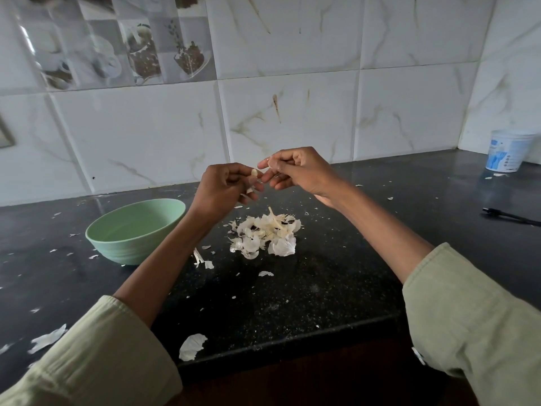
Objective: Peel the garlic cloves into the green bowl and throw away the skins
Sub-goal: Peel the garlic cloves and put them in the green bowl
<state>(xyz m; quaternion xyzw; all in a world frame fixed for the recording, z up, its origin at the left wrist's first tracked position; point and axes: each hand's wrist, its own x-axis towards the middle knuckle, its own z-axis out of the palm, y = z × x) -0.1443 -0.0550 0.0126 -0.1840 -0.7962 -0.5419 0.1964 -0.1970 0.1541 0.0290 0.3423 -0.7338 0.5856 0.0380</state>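
My left hand is raised above the black counter and pinches a small pale garlic clove at its fingertips, with bits of skin hanging below. My right hand is just to its right, fingers curled, pinching a thin piece of garlic skin beside the clove. Below both hands lies a pile of white garlic skins and cloves. The green bowl stands on the counter to the left of the pile, under my left forearm's side; what it holds is not visible.
Loose skin flakes are scattered over the black counter, with larger pieces at the front edge and far left. A white plastic tub stands in the back right corner. A black pen lies at the right. A tiled wall runs behind.
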